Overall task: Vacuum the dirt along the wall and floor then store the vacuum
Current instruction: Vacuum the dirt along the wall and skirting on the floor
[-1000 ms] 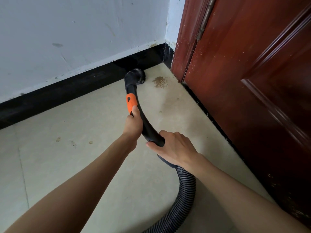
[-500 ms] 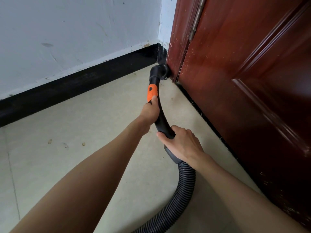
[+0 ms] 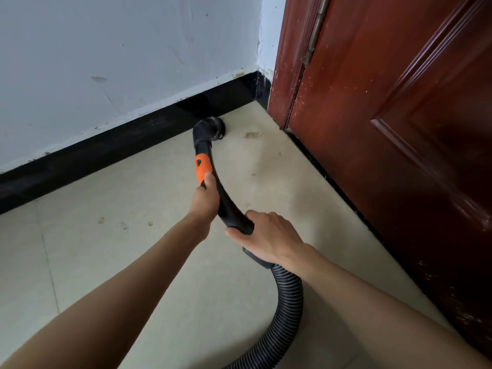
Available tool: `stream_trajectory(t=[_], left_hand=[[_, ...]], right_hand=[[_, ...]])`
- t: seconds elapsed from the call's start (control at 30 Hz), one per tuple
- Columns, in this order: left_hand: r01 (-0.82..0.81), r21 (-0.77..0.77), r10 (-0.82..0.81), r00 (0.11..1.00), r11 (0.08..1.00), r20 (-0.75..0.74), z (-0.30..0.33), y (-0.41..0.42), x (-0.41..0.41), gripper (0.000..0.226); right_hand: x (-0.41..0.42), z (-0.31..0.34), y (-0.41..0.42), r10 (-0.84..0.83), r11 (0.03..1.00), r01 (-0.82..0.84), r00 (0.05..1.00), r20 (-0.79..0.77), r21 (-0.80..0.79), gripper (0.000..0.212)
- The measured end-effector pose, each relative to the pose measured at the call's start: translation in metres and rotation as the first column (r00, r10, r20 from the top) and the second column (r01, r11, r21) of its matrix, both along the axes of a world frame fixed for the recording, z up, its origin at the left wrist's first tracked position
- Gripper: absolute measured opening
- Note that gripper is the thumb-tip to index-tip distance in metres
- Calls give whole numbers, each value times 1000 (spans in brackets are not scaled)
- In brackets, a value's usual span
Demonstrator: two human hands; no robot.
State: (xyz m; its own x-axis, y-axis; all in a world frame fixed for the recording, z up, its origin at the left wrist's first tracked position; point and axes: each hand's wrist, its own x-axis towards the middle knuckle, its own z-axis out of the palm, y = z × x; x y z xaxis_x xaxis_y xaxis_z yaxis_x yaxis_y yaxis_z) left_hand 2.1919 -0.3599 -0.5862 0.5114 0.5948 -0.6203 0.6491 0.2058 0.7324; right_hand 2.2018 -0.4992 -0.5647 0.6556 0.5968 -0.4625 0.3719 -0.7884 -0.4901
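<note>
A black curved vacuum wand (image 3: 226, 203) with an orange slider (image 3: 203, 167) ends in a round brush head (image 3: 211, 129), which sits on the floor against the black skirting board (image 3: 106, 153). My left hand (image 3: 205, 201) grips the wand just below the orange part. My right hand (image 3: 266, 239) grips the wand's lower end, where the ribbed grey hose (image 3: 287, 310) joins. A small patch of brown dirt (image 3: 251, 135) lies on the floor just right of the brush. The vacuum's body is out of view.
A dark red wooden door (image 3: 386, 115) stands along the right, its foot dusty. The white wall (image 3: 119, 57) meets it at the far corner. Small brown specks (image 3: 125, 223) dot the beige floor tiles at the left.
The brush head has moved left from the door's corner to the skirting board. Both hands went with it. The dirt patch is smaller than a second ago.
</note>
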Motion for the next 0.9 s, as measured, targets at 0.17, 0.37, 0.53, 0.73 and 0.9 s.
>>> stream_trajectory(t=[0.17,0.37,0.53,0.73,0.9], left_hand=[[58,-31,-58,998,998,-5,2,-19,-14,63],[194,-39,-193,980,980,40,7,-45,9,58],[293,-26,-292,956,956,40,9,-61,29,60],[318,23,-319,948,948,11,8,-59,50,61],[240,71,-240,971,968,-6,7,-38,69,64]], right_hand=[[-16,-2,-20,-25,1000,25,1000,9,1,42],[-12,-8,-43,-185,982,184,982,23,32,45],[-6,-17,-55,-286,956,285,958,13,72,46],[9,-20,-47,-318,945,317,948,7,76,45],[32,-17,-25,-276,958,275,961,1,82,44]])
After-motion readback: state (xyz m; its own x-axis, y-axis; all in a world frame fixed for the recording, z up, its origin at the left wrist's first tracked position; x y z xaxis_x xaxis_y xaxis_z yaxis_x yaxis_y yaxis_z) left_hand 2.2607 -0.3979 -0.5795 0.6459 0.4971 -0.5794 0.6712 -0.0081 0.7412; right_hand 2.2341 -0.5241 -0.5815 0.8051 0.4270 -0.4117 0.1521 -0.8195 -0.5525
